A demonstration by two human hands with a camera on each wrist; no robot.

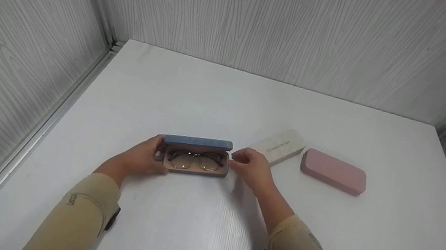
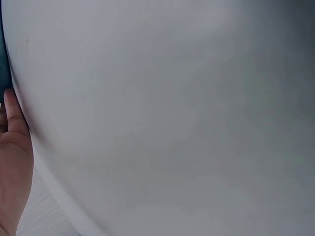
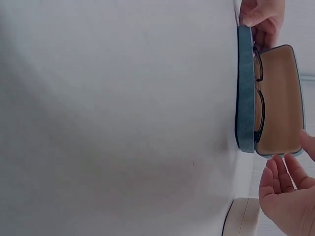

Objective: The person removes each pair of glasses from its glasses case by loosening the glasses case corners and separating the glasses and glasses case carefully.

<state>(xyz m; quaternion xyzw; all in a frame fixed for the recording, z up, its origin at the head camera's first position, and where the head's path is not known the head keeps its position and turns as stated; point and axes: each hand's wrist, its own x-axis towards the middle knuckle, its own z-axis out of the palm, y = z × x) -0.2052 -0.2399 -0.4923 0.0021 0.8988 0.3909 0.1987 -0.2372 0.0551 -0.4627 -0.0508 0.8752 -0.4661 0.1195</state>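
Observation:
A blue glasses case (image 1: 198, 141) lies on the white table with its lid raised. Inside its tan-lined base is a pair of dark-rimmed glasses (image 1: 194, 161). My left hand (image 1: 144, 158) grips the left end of the case, thumb at the near corner. At the opposite end is my right hand (image 1: 252, 169), its thumb and fingertips by the corner of the lid. The right wrist view shows the lid (image 3: 280, 101) standing open, with the right hand's fingers (image 3: 277, 173) fairly straight against its end. Only part of the left hand (image 2: 15, 162) appears in the left wrist view.
A cream glasses case (image 1: 279, 145) with small lettering lies just behind the right hand. Farther right is a closed pink glasses case (image 1: 334, 171). Wood-grain panels (image 1: 268, 19) stand along the back and sides of the table (image 1: 193, 88).

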